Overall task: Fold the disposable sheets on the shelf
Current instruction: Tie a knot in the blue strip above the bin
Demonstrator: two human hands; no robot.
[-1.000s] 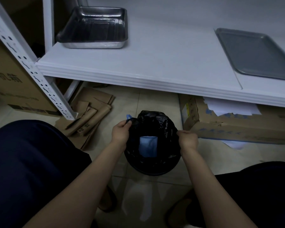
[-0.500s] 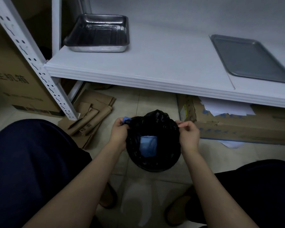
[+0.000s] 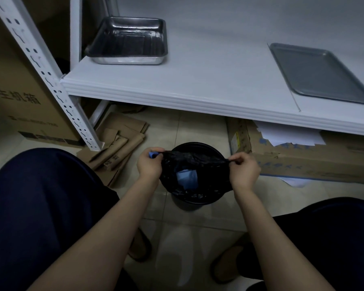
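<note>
Both the left hand [image 3: 149, 165] and right hand [image 3: 243, 169] pinch the black bin bag [image 3: 194, 159] stretched over the bin [image 3: 198, 198]; a folded blue sheet [image 3: 186, 179] lies inside. Above, the shelf [image 3: 198, 85] carries a deep steel tray [image 3: 128, 42] and a flat tray [image 3: 317, 72]; a cardboard box [image 3: 303, 162] crowds the right.

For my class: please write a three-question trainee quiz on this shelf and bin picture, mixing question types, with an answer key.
1. True or false: both hands pinch the black bag over the bin.
2. Which tray sits on the left of the shelf? A) deep shiny tray B) flat grey tray
3. What colour is the folded piece inside the bin?

Key:
1. True: the left hand and right hand each pinch an edge.
2. A, the deep shiny tray; the flat grey tray lies right.
3. Blue.
</note>
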